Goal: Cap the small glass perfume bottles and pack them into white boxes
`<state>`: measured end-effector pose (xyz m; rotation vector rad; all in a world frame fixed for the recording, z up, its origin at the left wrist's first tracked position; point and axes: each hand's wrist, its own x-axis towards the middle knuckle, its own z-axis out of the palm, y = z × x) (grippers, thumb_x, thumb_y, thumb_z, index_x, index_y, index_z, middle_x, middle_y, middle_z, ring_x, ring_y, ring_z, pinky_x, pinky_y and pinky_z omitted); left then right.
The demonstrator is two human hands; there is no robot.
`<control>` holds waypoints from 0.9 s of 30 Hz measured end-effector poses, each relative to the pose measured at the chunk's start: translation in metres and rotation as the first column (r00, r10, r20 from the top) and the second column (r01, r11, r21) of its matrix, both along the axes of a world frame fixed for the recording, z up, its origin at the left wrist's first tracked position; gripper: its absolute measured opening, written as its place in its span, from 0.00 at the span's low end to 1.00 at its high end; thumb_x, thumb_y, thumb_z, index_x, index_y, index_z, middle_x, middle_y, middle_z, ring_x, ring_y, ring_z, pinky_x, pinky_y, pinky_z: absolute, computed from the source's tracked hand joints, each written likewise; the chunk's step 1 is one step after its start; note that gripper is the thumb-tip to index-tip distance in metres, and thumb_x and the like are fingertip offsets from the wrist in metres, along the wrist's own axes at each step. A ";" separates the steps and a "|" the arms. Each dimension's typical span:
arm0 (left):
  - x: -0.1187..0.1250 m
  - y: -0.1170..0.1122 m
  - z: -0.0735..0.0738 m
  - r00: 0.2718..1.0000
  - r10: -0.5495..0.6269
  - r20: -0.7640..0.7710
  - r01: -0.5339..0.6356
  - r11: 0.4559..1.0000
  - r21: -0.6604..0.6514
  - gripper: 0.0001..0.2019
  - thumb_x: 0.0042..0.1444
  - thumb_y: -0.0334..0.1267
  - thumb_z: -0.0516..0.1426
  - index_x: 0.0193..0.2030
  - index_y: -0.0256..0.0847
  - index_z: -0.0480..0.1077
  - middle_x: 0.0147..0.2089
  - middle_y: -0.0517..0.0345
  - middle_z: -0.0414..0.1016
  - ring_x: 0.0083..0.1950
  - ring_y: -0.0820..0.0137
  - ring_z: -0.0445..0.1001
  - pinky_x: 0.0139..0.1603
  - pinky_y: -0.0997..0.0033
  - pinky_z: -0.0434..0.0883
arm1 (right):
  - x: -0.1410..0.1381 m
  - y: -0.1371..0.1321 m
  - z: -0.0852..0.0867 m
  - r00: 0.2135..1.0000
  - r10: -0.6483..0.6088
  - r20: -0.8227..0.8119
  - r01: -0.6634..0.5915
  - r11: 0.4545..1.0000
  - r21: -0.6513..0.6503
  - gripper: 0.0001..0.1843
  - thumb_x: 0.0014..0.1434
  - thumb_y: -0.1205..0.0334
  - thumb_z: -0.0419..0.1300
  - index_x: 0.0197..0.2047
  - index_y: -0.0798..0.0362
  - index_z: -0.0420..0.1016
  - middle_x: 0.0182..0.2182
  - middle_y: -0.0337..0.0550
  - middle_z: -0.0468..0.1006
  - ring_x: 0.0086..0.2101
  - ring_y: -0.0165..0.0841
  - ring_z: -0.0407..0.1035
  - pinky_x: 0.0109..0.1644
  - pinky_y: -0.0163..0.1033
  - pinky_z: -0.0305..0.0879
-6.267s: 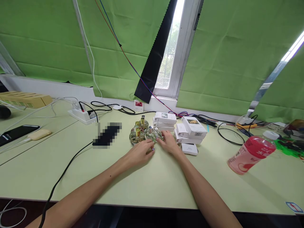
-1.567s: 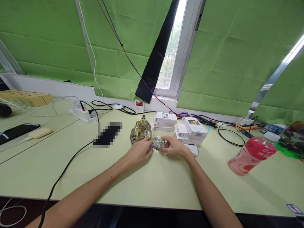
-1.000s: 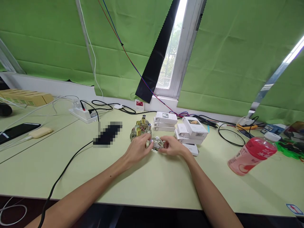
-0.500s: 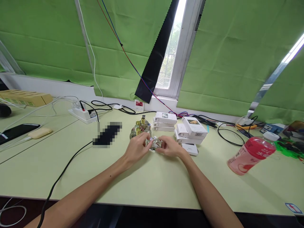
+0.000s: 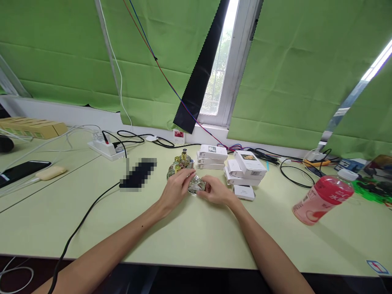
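We locate the glass bottle on the table, between its front and rear edges. Handling of this unit appears unfinished: its short top seems to lack a tall cap, unlike the capped bottles upright toward the rear edge. The right hand grips its side, thumb and fingers curved. The left hand has fingers together at its top; we cannot tell whether they pinch it. White boxes stand stacked beyond the right hand.

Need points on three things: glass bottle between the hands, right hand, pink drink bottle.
Glass bottle (image 5: pixel 196 186): head view, middle of its body.
Right hand (image 5: pixel 218 191): head view, back of the hand.
Pink drink bottle (image 5: pixel 323 199): head view, on its label.
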<state>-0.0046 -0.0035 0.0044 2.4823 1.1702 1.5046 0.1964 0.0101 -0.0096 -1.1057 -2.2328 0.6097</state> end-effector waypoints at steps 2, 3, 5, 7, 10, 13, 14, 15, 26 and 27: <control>0.000 0.001 -0.002 1.000 0.025 0.019 -0.024 0.999 -0.030 0.10 0.69 0.40 0.53 0.47 0.42 0.75 0.39 0.55 0.82 0.36 0.68 0.79 0.40 0.70 0.74 | -0.002 -0.001 0.000 1.000 -0.003 -0.003 0.003 1.000 -0.005 0.12 0.56 0.60 0.65 0.30 0.51 0.63 0.29 0.34 0.65 0.26 0.28 0.60 0.33 0.36 0.57; 0.000 0.000 -0.002 0.999 0.034 0.026 -0.033 0.998 -0.047 0.10 0.69 0.40 0.54 0.47 0.42 0.75 0.37 0.56 0.82 0.34 0.69 0.78 0.39 0.71 0.73 | -0.002 -0.002 0.001 1.000 -0.006 -0.005 0.006 1.000 -0.009 0.12 0.56 0.60 0.65 0.30 0.50 0.63 0.29 0.34 0.65 0.26 0.28 0.60 0.33 0.36 0.57; 0.000 -0.001 -0.002 0.998 0.045 0.037 -0.042 0.996 -0.084 0.10 0.69 0.42 0.54 0.46 0.42 0.75 0.34 0.59 0.81 0.31 0.71 0.77 0.36 0.73 0.71 | -0.003 -0.003 0.001 1.000 -0.007 -0.010 0.007 1.000 -0.013 0.13 0.56 0.59 0.64 0.30 0.50 0.62 0.30 0.34 0.65 0.27 0.28 0.60 0.33 0.36 0.57; 0.000 -0.002 -0.001 0.998 0.046 0.038 -0.041 0.992 -0.122 0.10 0.69 0.43 0.54 0.45 0.43 0.74 0.31 0.62 0.79 0.28 0.73 0.75 0.34 0.74 0.69 | -0.004 -0.004 0.001 1.000 -0.008 -0.012 0.008 1.000 -0.007 0.13 0.56 0.59 0.64 0.30 0.50 0.62 0.30 0.34 0.65 0.27 0.28 0.60 0.33 0.36 0.57; 0.001 -0.003 0.000 0.999 0.037 0.029 -0.031 0.987 -0.160 0.10 0.69 0.43 0.53 0.45 0.43 0.73 0.29 0.64 0.77 0.25 0.75 0.72 0.32 0.75 0.67 | -0.005 -0.004 0.002 1.000 -0.011 -0.014 0.010 1.000 -0.006 0.13 0.56 0.60 0.64 0.30 0.50 0.62 0.29 0.34 0.64 0.27 0.28 0.60 0.33 0.36 0.57; 0.002 -0.002 -0.001 0.999 0.027 0.017 -0.023 0.983 -0.182 0.11 0.70 0.44 0.52 0.44 0.43 0.72 0.31 0.64 0.77 0.25 0.75 0.71 0.33 0.75 0.66 | -0.005 -0.004 0.002 1.000 -0.015 -0.009 0.015 1.000 -0.005 0.13 0.56 0.60 0.64 0.30 0.50 0.61 0.29 0.34 0.64 0.27 0.28 0.60 0.34 0.36 0.57; 0.002 -0.001 -0.001 1.000 0.025 0.013 -0.022 0.982 -0.187 0.11 0.70 0.44 0.52 0.44 0.43 0.72 0.31 0.63 0.77 0.26 0.75 0.71 0.33 0.75 0.66 | -0.005 -0.004 0.002 1.000 -0.018 -0.006 0.018 1.000 -0.005 0.14 0.56 0.60 0.64 0.30 0.50 0.61 0.29 0.34 0.64 0.27 0.28 0.60 0.34 0.36 0.57; 0.003 -0.001 -0.001 1.000 0.023 0.009 -0.021 0.981 -0.191 0.11 0.70 0.44 0.51 0.44 0.43 0.72 0.32 0.63 0.78 0.26 0.75 0.71 0.33 0.75 0.66 | -0.005 -0.004 0.002 1.000 -0.021 -0.004 0.021 1.000 -0.007 0.14 0.57 0.59 0.65 0.30 0.50 0.61 0.29 0.34 0.64 0.27 0.28 0.60 0.34 0.36 0.56; 0.006 0.000 0.000 0.999 -0.002 -0.049 -0.007 0.981 -0.192 0.11 0.70 0.42 0.51 0.43 0.43 0.73 0.32 0.62 0.78 0.27 0.73 0.70 0.33 0.74 0.66 | -0.005 -0.004 0.002 1.000 -0.018 0.007 0.018 1.000 -0.008 0.14 0.57 0.59 0.65 0.31 0.50 0.62 0.29 0.33 0.64 0.27 0.29 0.60 0.33 0.37 0.57; 0.006 0.000 0.000 0.999 0.000 -0.051 -0.010 0.982 -0.190 0.11 0.70 0.42 0.51 0.44 0.43 0.73 0.32 0.62 0.78 0.27 0.73 0.71 0.33 0.74 0.66 | -0.005 -0.004 0.002 1.000 -0.018 0.007 0.018 1.000 -0.009 0.14 0.57 0.59 0.65 0.31 0.50 0.62 0.29 0.33 0.64 0.27 0.29 0.60 0.33 0.37 0.57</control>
